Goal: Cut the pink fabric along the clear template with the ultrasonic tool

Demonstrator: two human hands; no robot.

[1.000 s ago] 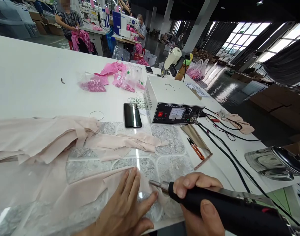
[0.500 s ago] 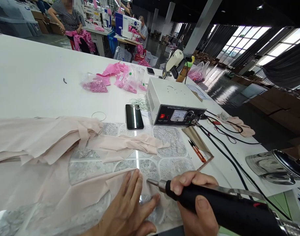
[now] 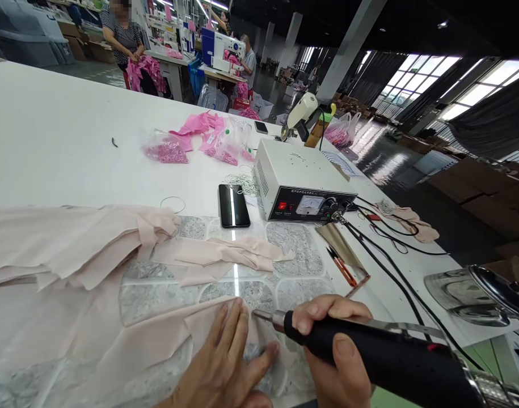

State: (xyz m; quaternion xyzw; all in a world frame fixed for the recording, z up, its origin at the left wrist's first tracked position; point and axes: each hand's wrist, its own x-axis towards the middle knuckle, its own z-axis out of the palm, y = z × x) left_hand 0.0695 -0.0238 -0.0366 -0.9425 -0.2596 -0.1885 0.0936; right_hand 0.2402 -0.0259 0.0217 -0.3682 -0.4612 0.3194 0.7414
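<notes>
One cutter [image 3: 395, 358] lies crosswise, tip leftward, gripped tight by the right hand [image 3: 339, 362]; left hand [image 3: 225, 365] splayed on fabric [image 3: 127, 340].

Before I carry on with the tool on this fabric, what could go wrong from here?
1. The metal tip of the black tool sits right beside the fingertips of the left hand, which lies flat on the pale pink fabric; a slip by the right hand could catch them.
2. The black cables trail beside the orange snips; a pull might snag them.
</notes>
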